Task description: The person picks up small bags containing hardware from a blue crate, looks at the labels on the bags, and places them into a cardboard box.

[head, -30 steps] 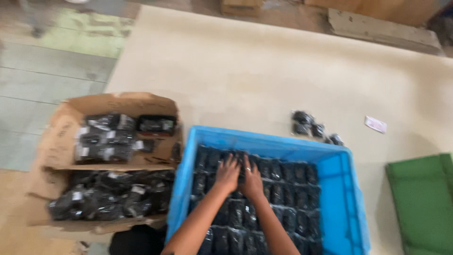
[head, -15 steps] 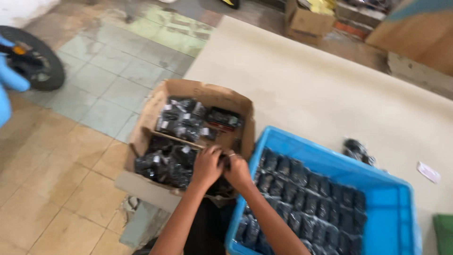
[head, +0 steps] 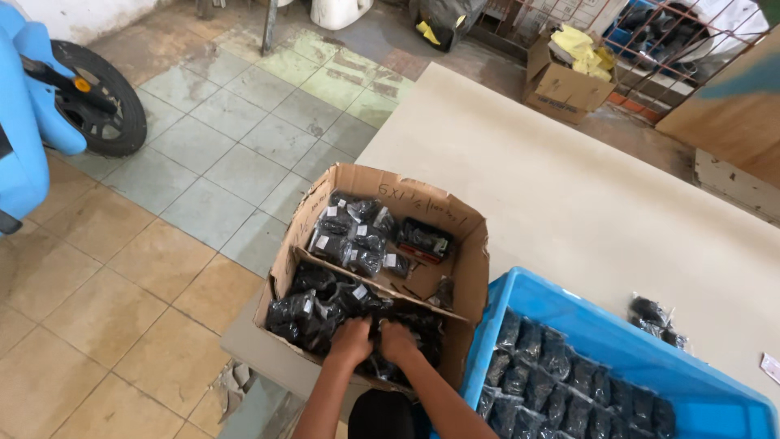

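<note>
My pale worktop (head: 569,203) carries the open cardboard box (head: 467,244) at its near-left edge. Just right of the box sits the blue crate (head: 585,325); beyond the crate lie loose black packets (head: 654,319) and a white slip (head: 770,366).

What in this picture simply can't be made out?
- Head view: the fingers of the left hand and right hand are buried among the black packets, so any grip is hidden.
- The packets' contents: too small and dark.
- The blue crate: cut off by the bottom and right edges.
- The cardboard box: its floor is covered.
</note>
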